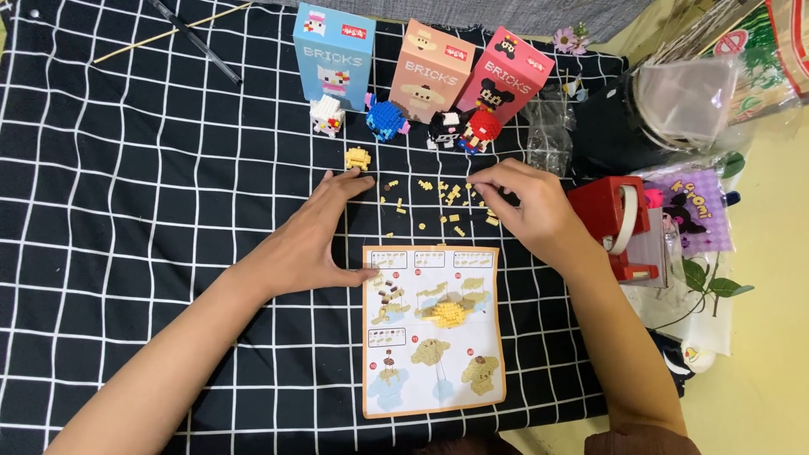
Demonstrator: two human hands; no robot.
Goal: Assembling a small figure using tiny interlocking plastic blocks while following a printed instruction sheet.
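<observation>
Fingers of your right hand [527, 206] pinch at loose yellow bricks [451, 198] mid-cloth [126, 168]; left hand [316, 236] flat, fingers together, by the instruction sheet [434, 329]. Sorting step; next pick needs a clean single-brick grip.

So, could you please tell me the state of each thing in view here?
Left hand: flat on cloth, fingers spread.
Right hand: fingers pinched over loose yellow bricks.
Instruction sheet: unfolded, flat.
Three boxes: upright.
Four brick figures: assembled, standing.

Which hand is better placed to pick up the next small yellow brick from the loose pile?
Right hand: its fingertips already rest among the loose yellow bricks. The left hand lies flat, beside them.
</observation>
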